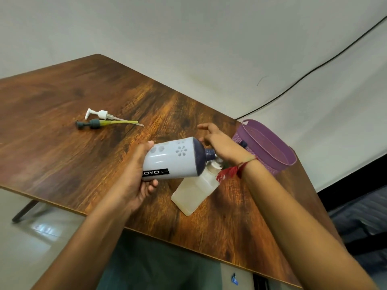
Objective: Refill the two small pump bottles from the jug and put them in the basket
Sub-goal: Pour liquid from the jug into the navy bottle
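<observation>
Left hand (134, 181) grips the jug (173, 162), tilted over the bottle (194, 191). Right hand (222, 147) at the bottle's neck; grip hidden, we cannot tell. We judge: pour slowly, spout centred.

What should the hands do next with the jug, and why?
Probably tip the jug a little more with the left hand: its spout sits over the open small bottle, which the right hand steadies, and both pumps lie on the table.
</observation>
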